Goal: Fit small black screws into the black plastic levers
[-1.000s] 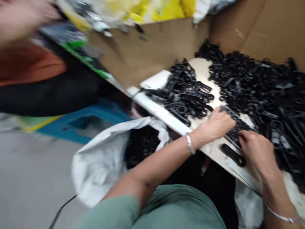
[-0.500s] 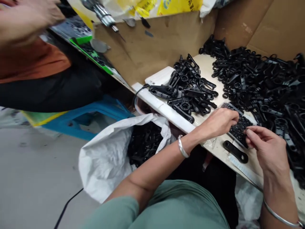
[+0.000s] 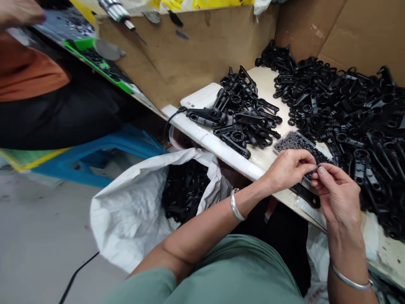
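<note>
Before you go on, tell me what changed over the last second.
The left hand has drawn back to meet the right hand beside the small dark pieces; anything pinched is too small to tell. The large black pile and white sack stayed put.

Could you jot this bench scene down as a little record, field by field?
Left hand: pinched
Right hand: pinched, near the left; anything held too small to tell
Near hands: clear rectangular plastic box of tiny dark pieces
By right hand: long flat black part
Heaps: smaller heap of black plastic parts, left; larger heap, right
Sack: white, open, black parts inside
</note>
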A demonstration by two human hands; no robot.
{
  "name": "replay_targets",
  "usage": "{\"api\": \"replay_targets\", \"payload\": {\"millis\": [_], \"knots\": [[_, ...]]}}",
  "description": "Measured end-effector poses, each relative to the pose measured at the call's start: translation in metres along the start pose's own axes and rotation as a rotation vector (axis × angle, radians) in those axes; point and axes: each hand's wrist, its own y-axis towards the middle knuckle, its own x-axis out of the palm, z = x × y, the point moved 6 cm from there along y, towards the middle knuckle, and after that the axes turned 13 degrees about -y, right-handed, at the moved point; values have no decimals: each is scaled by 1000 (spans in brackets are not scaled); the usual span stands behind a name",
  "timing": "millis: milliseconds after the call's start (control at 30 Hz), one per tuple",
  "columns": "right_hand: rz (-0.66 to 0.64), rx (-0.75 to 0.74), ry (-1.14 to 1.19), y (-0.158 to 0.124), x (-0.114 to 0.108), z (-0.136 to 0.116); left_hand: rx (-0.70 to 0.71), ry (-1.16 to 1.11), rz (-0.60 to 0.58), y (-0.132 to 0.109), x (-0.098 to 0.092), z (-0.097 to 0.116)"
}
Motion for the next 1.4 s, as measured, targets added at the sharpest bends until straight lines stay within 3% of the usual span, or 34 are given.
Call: {"api": "replay_targets", "payload": {"millis": [200,300,400,533,733,1033,1200,1400], "knots": [[86,-37,-144,-2,-14,0,188,367,-65,-9,21,12],[149,-65,-213,-4,-13,-4,197,493,-72,-12,23,8],[163,-78,-177,-8,-8,-8,163,351,-14,-17,17,4],[75,-79,-45,-13,-2,-8,50,-56,138,-27,2,-5],[76,-44,12,-26,-9,0,-137,-433,100,-36,7,-19],[159,-87,-44,-36,-17,6,-146,-505,56,-39,18,-11],[203,-249,-228,-42,-21,-1,-179,-515,35,-41,20,-12],[225,-262,-537,-53,-20,-15,-187,-448,69,-45,18,-15]]}}
